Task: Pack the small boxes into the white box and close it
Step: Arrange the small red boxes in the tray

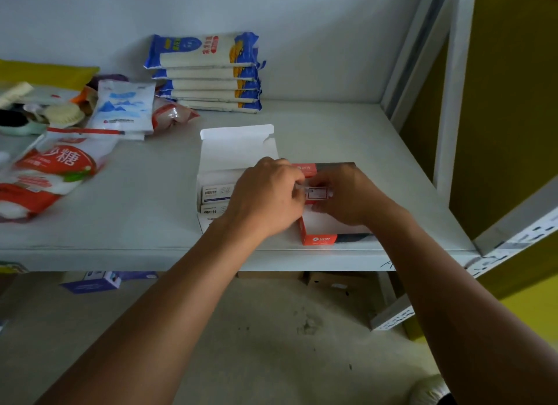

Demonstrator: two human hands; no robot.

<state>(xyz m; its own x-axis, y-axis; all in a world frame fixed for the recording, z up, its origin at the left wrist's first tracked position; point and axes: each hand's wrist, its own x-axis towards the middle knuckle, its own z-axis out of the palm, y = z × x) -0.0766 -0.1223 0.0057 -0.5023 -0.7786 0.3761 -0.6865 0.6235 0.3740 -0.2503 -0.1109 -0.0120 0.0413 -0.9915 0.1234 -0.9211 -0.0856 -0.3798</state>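
A white box (238,151) lies open on the grey shelf (151,193), its lid flap standing up at the back. Small white boxes (216,193) with blue print sit in rows inside its left part. Right beside it is a red, white and black box (329,235). My left hand (265,199) and my right hand (347,196) meet over the seam between the two boxes, fingers pinched together on one small red-and-white box (317,193). The right part of the white box is hidden under my left hand.
A stack of blue-and-white noodle packs (208,72) stands at the back. Bags of salt (123,108) and sugar (51,175) and other clutter fill the shelf's left side. A white shelf upright (453,87) rises at the right. Boxes lie on the floor below.
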